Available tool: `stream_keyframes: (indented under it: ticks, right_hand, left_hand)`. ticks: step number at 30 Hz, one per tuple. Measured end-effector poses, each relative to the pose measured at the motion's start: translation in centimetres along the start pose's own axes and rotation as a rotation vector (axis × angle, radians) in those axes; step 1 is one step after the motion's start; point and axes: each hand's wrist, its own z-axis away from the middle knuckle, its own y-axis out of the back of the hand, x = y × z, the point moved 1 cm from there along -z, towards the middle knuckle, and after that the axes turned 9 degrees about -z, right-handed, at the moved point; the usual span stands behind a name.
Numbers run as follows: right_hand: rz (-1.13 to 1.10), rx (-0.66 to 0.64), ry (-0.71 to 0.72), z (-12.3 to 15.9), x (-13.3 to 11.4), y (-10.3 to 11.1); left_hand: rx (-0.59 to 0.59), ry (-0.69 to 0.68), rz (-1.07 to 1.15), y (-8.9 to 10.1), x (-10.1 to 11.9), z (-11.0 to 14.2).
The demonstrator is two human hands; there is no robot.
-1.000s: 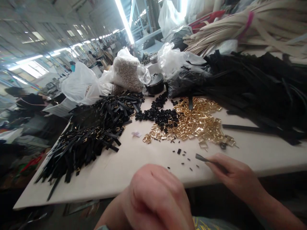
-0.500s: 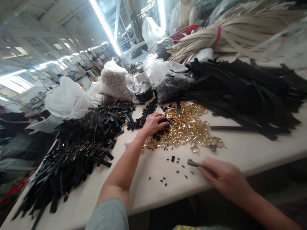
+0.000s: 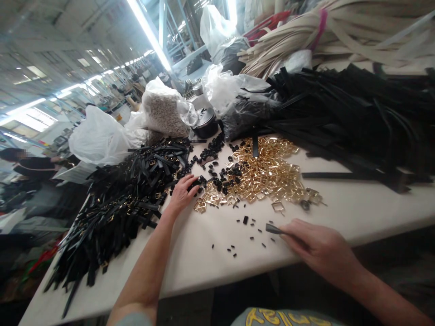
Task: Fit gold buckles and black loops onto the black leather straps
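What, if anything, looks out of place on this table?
A round black piece looks stray at the near right edge of the gold buckles, apart from the other black pieces. A black strip lies over their far side.

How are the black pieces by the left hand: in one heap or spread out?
Spread out: the black pieces lie scattered, with bare tabletop showing between many near the left hand.

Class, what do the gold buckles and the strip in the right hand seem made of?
Gold buckles: probably metal, polished; sharp bright glints suggest it.
Strip in the right hand: possibly leather or imitation, dark and rather matte, without strong glints; uncertain.
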Motion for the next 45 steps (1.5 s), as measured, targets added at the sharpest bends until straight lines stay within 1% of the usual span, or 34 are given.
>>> stream_keyframes:
  ticks: [2,3,5,8,10,13,15,19,21,24,29,31,33,35,36,38,40,42,43,45]
  right_hand:
    - [-0.001,-0.006,0.001,0.1,0.2,-0.1]
    - [-0.008,-0.011,0.001,0.2,0.2,-0.1]
    - [-0.031,-0.021,0.003,0.2,0.3,0.0]
    - [-0.061,-0.023,0.000,0.1,0.2,0.1]
    - [-0.062,-0.017,-0.003,0.0,0.2,0.2]
    - [-0.048,-0.014,-0.008,0.0,0.2,0.1]
    - [-0.037,-0.013,-0.013,0.2,0.4,0.0]
    - [-0.026,-0.008,-0.009,0.6,0.7,-0.4]
    - [-0.023,0.001,-0.009,0.8,0.8,-0.6]
    - [-0.018,0.019,-0.010,0.9,0.8,-0.6]
    - [-0.032,0.017,-0.019,0.6,0.4,-0.4]
    - [-0.049,0.005,-0.027,0.4,0.2,-0.3]
    - [-0.066,-0.016,-0.044,0.4,0.1,-0.2]
    - [-0.088,-0.043,-0.070,0.3,0.2,-0.1]
    - [-0.103,-0.055,-0.082,0.3,0.2,-0.1]
    - [-0.138,-0.065,-0.101,0.2,0.4,0.1]
    - [-0.181,-0.067,-0.114,0.1,0.4,0.3]
    - [-0.244,-0.055,-0.124,0.0,0.1,0.6]
    - [-0.280,-0.039,-0.129,0.0,-0.2,0.7]
    - [-0.342,0.009,-0.129,-0.1,-1.1,0.9]
  left_hand:
    - [0.027,-0.007,-0.005,0.2,-0.1,1.4]
    - [0.046,-0.007,-0.006,0.3,-0.1,1.8]
    - [0.102,0.008,-0.008,0.5,0.2,1.6]
    - [0.196,0.040,-0.025,0.9,1.2,-0.4]
    - [0.212,0.032,-0.054,0.9,2.1,-2.3]
    - [0.131,-0.003,-0.144,0.8,3.2,-4.8]
    - [0.076,-0.001,-0.181,0.6,3.8,-6.0]
    - [0.031,-0.004,-0.065,-0.1,5.2,-7.9]
    - [0.015,-0.036,-0.019,-0.7,6.2,-9.1]
    - [-0.022,-0.103,-0.031,-1.8,8.0,-11.3]
    - [-0.174,-0.231,-0.137,-3.4,10.4,-14.5]
    - [-0.201,-0.224,-0.169,-3.5,10.8,-15.4]
    - [-0.169,-0.148,-0.159,-3.4,10.9,-15.7]
    - [-0.096,-0.005,-0.046,-2.8,10.8,-15.2]
    - [-0.060,0.077,0.069,-2.5,10.8,-14.6]
    - [-0.022,0.229,0.413,-1.6,10.9,-12.3]
    - [-0.027,0.348,0.810,-0.7,11.5,-8.9]
    - [-0.053,0.447,1.128,0.0,12.5,-4.7]
    - [-0.063,0.500,1.242,0.3,13.2,-2.4]
    - [-0.065,0.612,1.395,0.6,14.6,2.1]
